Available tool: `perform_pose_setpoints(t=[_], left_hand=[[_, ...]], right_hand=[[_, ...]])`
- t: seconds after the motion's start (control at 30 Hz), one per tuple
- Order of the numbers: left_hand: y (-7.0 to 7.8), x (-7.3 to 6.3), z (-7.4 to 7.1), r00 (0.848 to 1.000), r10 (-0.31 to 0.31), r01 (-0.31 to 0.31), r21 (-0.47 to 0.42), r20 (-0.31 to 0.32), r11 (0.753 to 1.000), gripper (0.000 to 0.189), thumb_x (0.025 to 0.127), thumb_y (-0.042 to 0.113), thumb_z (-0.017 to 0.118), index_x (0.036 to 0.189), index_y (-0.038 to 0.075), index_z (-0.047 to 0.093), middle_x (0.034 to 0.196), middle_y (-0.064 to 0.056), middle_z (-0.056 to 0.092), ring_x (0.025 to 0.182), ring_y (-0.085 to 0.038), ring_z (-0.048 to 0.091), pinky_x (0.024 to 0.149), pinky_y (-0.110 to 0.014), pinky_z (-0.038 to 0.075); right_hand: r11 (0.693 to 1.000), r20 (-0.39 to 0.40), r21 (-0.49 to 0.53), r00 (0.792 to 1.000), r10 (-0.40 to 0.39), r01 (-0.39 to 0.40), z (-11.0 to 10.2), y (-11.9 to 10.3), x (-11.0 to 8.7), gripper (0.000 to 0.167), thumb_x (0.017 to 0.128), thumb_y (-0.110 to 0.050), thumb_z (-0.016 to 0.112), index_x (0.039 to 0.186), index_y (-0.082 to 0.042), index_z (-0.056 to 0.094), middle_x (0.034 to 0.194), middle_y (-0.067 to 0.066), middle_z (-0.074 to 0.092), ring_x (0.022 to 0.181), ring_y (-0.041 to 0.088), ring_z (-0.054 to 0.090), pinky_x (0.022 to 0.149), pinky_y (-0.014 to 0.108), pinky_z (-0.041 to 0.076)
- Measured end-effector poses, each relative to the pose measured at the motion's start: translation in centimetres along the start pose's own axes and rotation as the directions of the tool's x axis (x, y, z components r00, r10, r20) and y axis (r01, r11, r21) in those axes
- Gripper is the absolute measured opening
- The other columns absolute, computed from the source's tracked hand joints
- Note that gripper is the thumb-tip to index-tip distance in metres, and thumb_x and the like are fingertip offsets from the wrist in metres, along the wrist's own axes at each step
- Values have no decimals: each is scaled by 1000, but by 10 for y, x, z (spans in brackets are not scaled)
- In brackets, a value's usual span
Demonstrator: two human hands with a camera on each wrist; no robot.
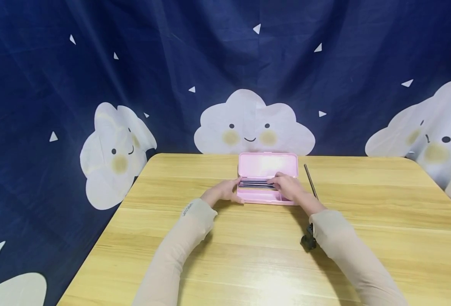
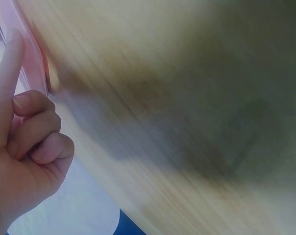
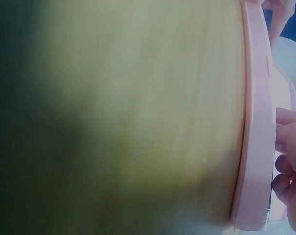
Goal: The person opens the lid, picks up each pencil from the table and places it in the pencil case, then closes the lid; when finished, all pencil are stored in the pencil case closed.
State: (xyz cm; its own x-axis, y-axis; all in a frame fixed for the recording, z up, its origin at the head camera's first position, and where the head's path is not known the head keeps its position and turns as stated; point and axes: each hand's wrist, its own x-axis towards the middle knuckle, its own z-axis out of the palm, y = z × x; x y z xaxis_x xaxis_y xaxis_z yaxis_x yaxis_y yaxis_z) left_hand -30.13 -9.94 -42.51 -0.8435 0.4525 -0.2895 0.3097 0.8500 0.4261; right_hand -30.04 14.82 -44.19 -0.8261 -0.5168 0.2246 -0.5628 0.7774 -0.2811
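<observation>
A pink pencil case (image 1: 260, 197) lies with its lid (image 1: 268, 165) raised at the back, several dark and coloured pencils (image 1: 253, 184) side by side inside. My left hand (image 1: 225, 191) holds the case's left end between thumb and finger; in the left wrist view its other fingers (image 2: 37, 129) are curled. Over the right part of the case, my right hand (image 1: 286, 186) reaches in with bent fingers, fingertips right at the pencils' right ends. Whether it pinches one, I cannot tell. The case's long pink side (image 3: 258, 122) fills the right wrist view's right part.
A dark pencil (image 1: 310, 180) lies on the wooden table (image 1: 248, 255) just right of the case, partly behind the right forearm. A small black device (image 1: 308, 239) is at the right wrist. A navy curtain (image 1: 225, 51) with cloud prints hangs behind the table's far edge.
</observation>
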Motion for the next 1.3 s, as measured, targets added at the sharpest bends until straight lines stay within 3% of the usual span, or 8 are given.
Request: perform_pose_setpoints(t=[0.23, 0.47, 0.67, 1.13, 1.3], left_hand=[[0, 0, 1, 1000, -7, 7, -10, 2, 1000, 97, 73, 37, 75, 147, 12, 17, 146, -13, 30, 133, -25, 29, 110, -34, 23], [0, 0, 2, 1000, -5, 5, -15, 4, 1000, 97, 74, 37, 75, 147, 11, 17, 146, -14, 30, 133, -25, 29, 111, -33, 23], [-2, 1, 2, 1000, -4, 4, -20, 5, 1000, 97, 74, 37, 74, 147, 11, 16, 146, -14, 29, 134, -25, 28, 111, -33, 23], [-1, 2, -1, 1000, -6, 6, -25, 7, 1000, 97, 73, 37, 75, 147, 11, 17, 146, -14, 28, 134, -26, 28, 111, -35, 22], [-2, 2, 0, 1000, -16, 16, -29, 11, 999, 97, 73, 38, 74, 147, 12, 16, 147, -14, 28, 134, -26, 27, 111, -35, 22]], right_hand=[[1000, 12, 23, 1000, -19, 19, 1, -2, 4, 27, 83, 2, 56, 103, -9, 70, 77, 2, 54, 65, 16, 48, 52, 27, 40], [998, 57, 41, 997, -52, 49, 0, -5, 6, 27, 84, 3, 55, 104, -7, 70, 82, 4, 58, 68, 16, 51, 58, 26, 45], [998, 102, 64, 994, -27, 21, -1, -4, 6, 27, 85, 1, 53, 106, -7, 69, 85, 6, 57, 71, 17, 51, 59, 28, 44], [987, -1, 149, 998, -62, 62, -7, 15, -5, 25, 84, 3, 55, 105, -2, 68, 79, 7, 53, 67, 17, 48, 61, 32, 44], [965, -96, 216, 987, -128, 146, -12, 33, -14, 19, 88, -9, 57, 102, -5, 69, 79, 5, 55, 66, 16, 49, 60, 31, 43]])
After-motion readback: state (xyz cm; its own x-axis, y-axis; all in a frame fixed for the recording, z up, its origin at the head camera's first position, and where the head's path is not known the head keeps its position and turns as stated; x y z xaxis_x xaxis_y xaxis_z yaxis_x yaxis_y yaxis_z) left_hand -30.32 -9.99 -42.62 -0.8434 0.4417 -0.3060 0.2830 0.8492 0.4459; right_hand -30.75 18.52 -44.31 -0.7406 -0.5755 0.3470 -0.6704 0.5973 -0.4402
